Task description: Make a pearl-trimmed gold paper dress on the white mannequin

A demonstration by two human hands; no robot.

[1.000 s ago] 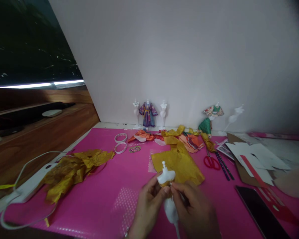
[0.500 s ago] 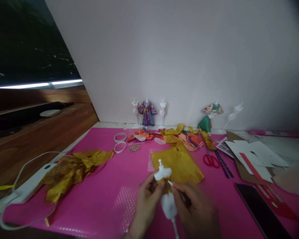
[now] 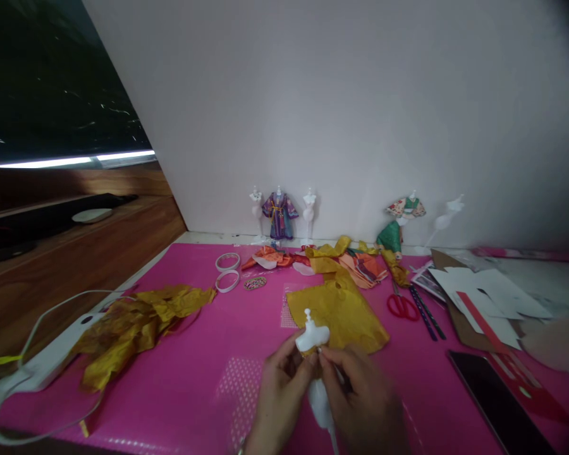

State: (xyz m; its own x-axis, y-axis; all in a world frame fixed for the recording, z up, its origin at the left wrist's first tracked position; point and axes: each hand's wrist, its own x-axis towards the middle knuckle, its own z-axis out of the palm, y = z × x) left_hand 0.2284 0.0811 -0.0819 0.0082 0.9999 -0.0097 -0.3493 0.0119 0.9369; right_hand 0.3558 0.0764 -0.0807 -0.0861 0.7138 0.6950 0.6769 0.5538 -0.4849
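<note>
both hands [image 3: 284,392] [image 3: 360,395] pinching gold strip [image 3: 309,351] on white mannequin [image 3: 313,336]; gold fabric [image 3: 344,309] just beyond; red scissors [image 3: 403,307] right

Dark phone [image 3: 497,401] beside red card [image 3: 533,393], right side. White power strip [image 3: 54,355], left. Pale mouse-like object [image 3: 91,216] on wooden shelf [image 3: 109,237]. Purple robe [image 3: 279,218] on small stand near white wall [image 3: 313,95].
</note>
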